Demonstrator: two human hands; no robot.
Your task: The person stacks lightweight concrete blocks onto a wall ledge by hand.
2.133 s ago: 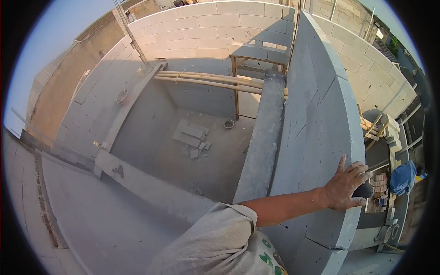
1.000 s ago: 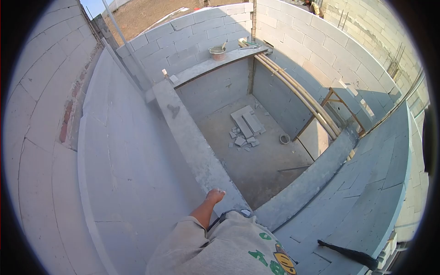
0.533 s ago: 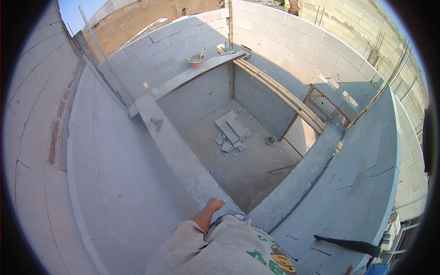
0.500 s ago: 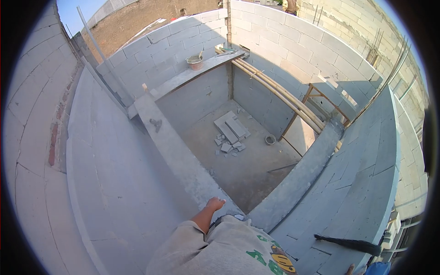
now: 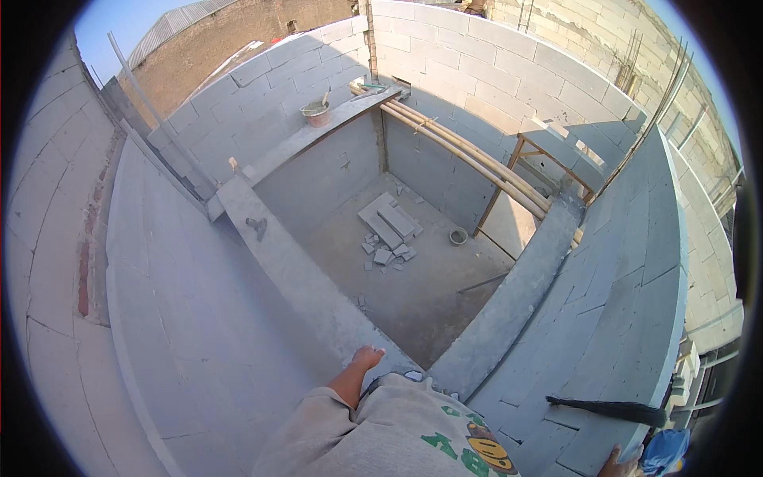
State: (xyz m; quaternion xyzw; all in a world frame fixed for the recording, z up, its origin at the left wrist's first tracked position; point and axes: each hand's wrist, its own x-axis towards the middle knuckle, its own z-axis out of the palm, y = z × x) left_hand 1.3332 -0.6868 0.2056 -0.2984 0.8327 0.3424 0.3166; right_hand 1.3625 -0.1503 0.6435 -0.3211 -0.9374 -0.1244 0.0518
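Left hand [image 5: 367,357] is over the near end of the concrete ledge [image 5: 290,278], fingers curled together; can't tell if it grips anything small or touches the ledge. Right hand [image 5: 621,464] cut off at bottom edge, fingers at the edge of the block wall [image 5: 620,318] on the right; grip can't be told. Change: about two seconds ago the left arm stretched across to that wall's top; now it's back over the ledge, and more of the right hand shows than half a second ago. Judgement: reach across is over, hands now split between ledge and wall, with the right the one placed for the black brush-like thing [image 5: 610,409]. That lies on the wall near the right hand, apart from the left; blue cloth [image 5: 666,451] just beside the right hand. Further along the left-hand ledge: a grey tool [image 5: 256,228]. Far ledge carries a bucket [image 5: 316,119]. Bamboo poles [image 5: 477,164] span the opening; blocks [image 5: 389,220] and broken pieces on the floor below.
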